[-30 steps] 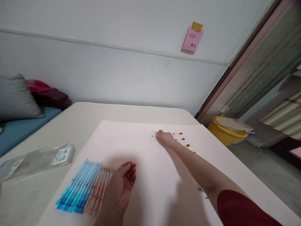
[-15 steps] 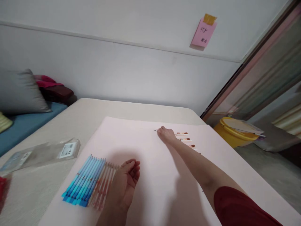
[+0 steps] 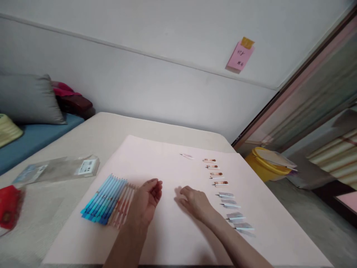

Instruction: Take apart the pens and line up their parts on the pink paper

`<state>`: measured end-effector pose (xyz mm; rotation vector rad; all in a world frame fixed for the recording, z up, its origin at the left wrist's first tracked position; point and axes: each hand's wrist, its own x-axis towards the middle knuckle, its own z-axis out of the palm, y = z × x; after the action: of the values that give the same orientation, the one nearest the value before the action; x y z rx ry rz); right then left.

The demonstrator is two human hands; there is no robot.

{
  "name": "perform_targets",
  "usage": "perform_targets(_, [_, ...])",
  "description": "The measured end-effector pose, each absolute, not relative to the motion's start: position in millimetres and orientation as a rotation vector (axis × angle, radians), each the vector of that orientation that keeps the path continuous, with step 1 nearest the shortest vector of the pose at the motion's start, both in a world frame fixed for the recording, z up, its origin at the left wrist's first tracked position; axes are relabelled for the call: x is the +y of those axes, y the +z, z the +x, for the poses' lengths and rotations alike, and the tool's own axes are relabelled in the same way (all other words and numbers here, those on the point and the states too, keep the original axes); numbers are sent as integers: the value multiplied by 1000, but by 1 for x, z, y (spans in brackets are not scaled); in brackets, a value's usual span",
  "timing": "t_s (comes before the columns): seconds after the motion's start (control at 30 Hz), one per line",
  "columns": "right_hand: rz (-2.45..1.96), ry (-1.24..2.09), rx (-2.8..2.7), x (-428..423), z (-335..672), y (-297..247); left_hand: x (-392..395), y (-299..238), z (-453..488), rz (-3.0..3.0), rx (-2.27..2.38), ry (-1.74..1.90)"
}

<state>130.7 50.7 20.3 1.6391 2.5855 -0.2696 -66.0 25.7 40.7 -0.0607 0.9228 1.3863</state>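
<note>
My left hand (image 3: 147,201) hovers just right of a row of pens, palm turned inward, fingers loosely curled with nothing visible in them. Blue pens (image 3: 103,201) lie side by side there. Brown-and-clear pens (image 3: 122,203) adjoin them, partly covered by my left wrist. Over the middle of the pale pink sheet (image 3: 170,238) is my right hand (image 3: 196,203), its fingers bent and apart, no object showing in them. Beyond it a single slim pen or refill (image 3: 187,156) lies alone. Rightward, several brown-topped pieces (image 3: 216,174) and grey-and-white pieces (image 3: 230,203) form a column.
A clear plastic wrapper (image 3: 64,169) and a red packet (image 3: 9,206) lie on the beige table cover (image 3: 156,124) at the left. A yellow bin (image 3: 260,165) stands on the floor at right. Behind is a white wall with a pink note (image 3: 240,56).
My right hand has let go of the slim pen at the far side and come back toward me. My left hand has barely moved. The view has shifted, showing more of the right-hand column.
</note>
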Motion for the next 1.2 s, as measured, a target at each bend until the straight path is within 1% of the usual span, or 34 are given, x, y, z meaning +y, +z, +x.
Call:
perform_targets(0.1, [1650, -413, 2636, 17, 119, 36, 27, 44, -84, -44, 923, 1474])
perform_targets(0.2, [1684, -488, 2659, 4, 110, 36, 26, 47, -105, -30, 946, 1565])
perform_targets(0.27, [1709, -472, 2650, 2, 107, 26, 21, 48, -117, 4, 968, 1618])
perform_targets(0.43, [1669, -264, 2543, 2, 108, 3, 6, 55, -135, 145, 1059, 1753])
perform_targets(0.57, [1616, -301, 2533, 0, 109, 2, 7, 56, -137, 479, 1280, 1734])
perform_targets(0.63, [1611, -329, 2524, -2, 109, 3, 12, 53, -137, 774, 1503, 1594])
perform_targets(0.67, [1606, -342, 2525, -3, 109, 4, 15, 50, -136, 949, 1634, 1463])
perform_targets(0.77, [1579, -365, 2554, -5, 108, 5, 20, 36, -133, 1434, 1959, 905])
perform_targets(0.87, [1562, -348, 2602, -7, 108, 7, 23, 21, -123, 1524, 2162, 533])
perform_targets(0.97, [1572, -338, 2609, -8, 111, 10, 26, 12, -112, 1519, 2211, 251])
perform_targets(1.03, [1582, -331, 2608, -7, 113, 12, 29, 11, -107, 1609, 2158, 117])
perform_targets(1.2, [1615, -323, 2630, -6, 116, 11, 31, 11, -106, 1778, 2120, -13])
